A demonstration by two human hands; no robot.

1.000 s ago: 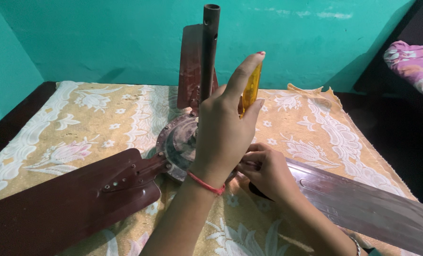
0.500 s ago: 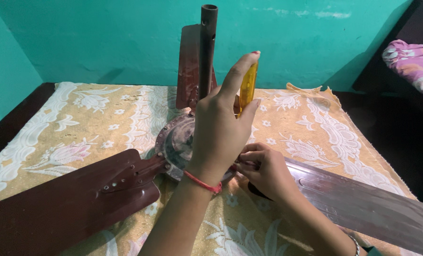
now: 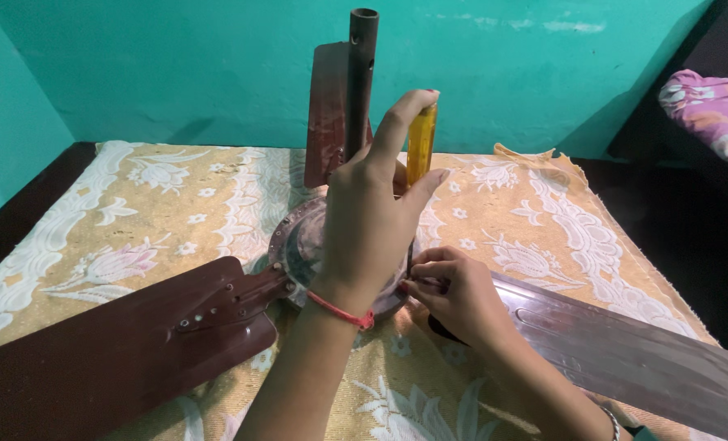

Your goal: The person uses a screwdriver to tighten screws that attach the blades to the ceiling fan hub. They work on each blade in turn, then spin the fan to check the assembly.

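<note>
Since a second before, the left hand (image 3: 364,229) had shifted a little to the left and the yellow screwdriver handle (image 3: 420,144) had swung from a rightward lean to nearly upright; the right hand (image 3: 454,294) had barely stirred. The left hand was closed around the handle, forefinger stretched up along its side to the top and thumb pressed against the lower part, a red thread around the wrist. The tool's shaft ran down behind the palm, so its tip could not be made out. Just beside it, lower and to the right, the right hand was curled narrow, fingertips pinched at the root of the silvery fan blade (image 3: 625,355) where it met the round motor housing (image 3: 298,245) — whether it gripped anything small there could not be told. A dark brown blade (image 3: 111,351) stretched toward the near left. All lay on a yellow floral cloth (image 3: 160,212) spread over a dark surface. Beyond the hands the brown down-rod (image 3: 360,82) stood upright with a third blade (image 3: 327,114) raised behind it, against a teal wall (image 3: 176,57). Far right — a patch of pink floral bedding (image 3: 711,110).
</note>
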